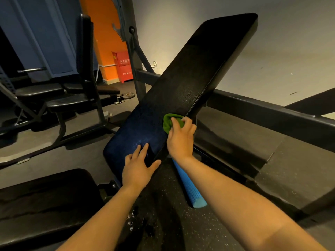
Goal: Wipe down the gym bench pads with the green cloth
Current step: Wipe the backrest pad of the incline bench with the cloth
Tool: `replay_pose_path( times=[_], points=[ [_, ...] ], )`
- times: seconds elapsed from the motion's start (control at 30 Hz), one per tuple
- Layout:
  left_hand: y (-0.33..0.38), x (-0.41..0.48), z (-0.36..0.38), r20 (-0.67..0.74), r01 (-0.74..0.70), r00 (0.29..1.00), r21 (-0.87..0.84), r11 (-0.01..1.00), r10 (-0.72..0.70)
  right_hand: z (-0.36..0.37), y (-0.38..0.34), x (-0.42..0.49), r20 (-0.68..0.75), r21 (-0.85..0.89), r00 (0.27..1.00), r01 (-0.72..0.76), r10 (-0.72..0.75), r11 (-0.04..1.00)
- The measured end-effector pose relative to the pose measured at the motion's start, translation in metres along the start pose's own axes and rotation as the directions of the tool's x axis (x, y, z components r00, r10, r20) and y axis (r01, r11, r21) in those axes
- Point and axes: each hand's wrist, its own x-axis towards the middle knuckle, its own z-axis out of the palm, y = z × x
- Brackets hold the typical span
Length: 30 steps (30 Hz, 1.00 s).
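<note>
A long black bench back pad point(199, 66) slopes up from the middle of the view to the upper right. Below it sits the dark blue seat pad point(130, 138), with wet drops on it. My right hand point(181, 140) grips a bunched green cloth point(171, 122) and presses it on the lower right edge of the back pad. My left hand point(139, 167) rests flat with straight fingers on the near end of the seat pad, thumb spread toward the gap between the pads.
A light blue foam roller point(190, 187) lies on the speckled floor under my right forearm. Another black pad point(45, 200) fills the lower left. A second bench frame point(59, 98) stands left. A dark steel beam point(272, 113) runs along the right by the wall.
</note>
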Motion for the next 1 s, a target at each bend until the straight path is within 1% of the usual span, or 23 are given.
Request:
replay_pose_path(
  times=[0.13,0.23,0.3,0.4,0.47,0.57,0.63,0.7,0.77,0.9,0.93,1.0],
  points=[
    [-0.002,-0.005,0.0,0.012,-0.014,1.0,-0.008,1.0,0.014,0.013,-0.002,-0.032,0.039,0.038,0.999,0.02,-0.021,0.999],
    [0.004,-0.008,0.004,-0.007,0.012,1.0,-0.014,1.0,-0.012,0.016,-0.009,-0.056,0.094,0.062,0.995,0.039,-0.045,0.997],
    [0.008,-0.008,0.004,-0.01,0.018,1.0,-0.008,1.0,-0.018,0.014,-0.013,-0.07,0.148,0.07,0.985,0.078,-0.088,0.995],
    [0.006,-0.006,0.003,0.014,0.01,1.0,-0.005,1.0,-0.01,0.004,-0.013,-0.069,0.196,0.092,0.967,0.145,-0.161,0.985],
    [0.003,-0.006,0.003,0.026,0.013,1.0,-0.015,1.0,-0.013,-0.004,-0.009,-0.047,0.164,0.087,0.969,0.172,-0.184,0.981],
    [0.0,-0.004,0.005,0.045,0.012,0.999,-0.04,0.999,-0.01,-0.013,0.001,0.0,0.07,0.001,0.99,0.126,-0.125,0.992],
    [0.0,-0.003,0.003,0.059,0.0,0.998,-0.032,0.999,0.001,-0.011,0.005,0.011,0.069,-0.048,0.993,0.097,-0.093,0.994],
    [-0.001,-0.002,-0.001,0.074,-0.001,0.997,-0.022,1.0,0.003,-0.004,0.005,0.0,0.065,-0.089,0.993,0.104,-0.099,0.991],
    [-0.002,-0.003,-0.005,0.086,-0.007,0.996,-0.024,1.0,0.009,0.004,0.002,-0.018,0.052,-0.067,0.993,0.108,-0.105,0.992],
    [-0.018,-0.006,-0.011,0.161,-0.028,0.986,-0.123,0.992,0.048,0.012,-0.006,-0.04,0.076,0.007,0.997,0.024,-0.024,1.0],
    [-0.024,-0.009,-0.011,0.168,-0.02,0.985,-0.13,0.991,0.042,0.012,-0.009,-0.048,0.083,0.012,0.996,0.011,-0.012,1.0],
    [-0.038,-0.016,-0.013,0.119,0.047,0.992,-0.109,0.993,-0.034,0.014,-0.019,-0.068,0.109,0.029,0.994,0.018,-0.021,0.999]
  ],
)
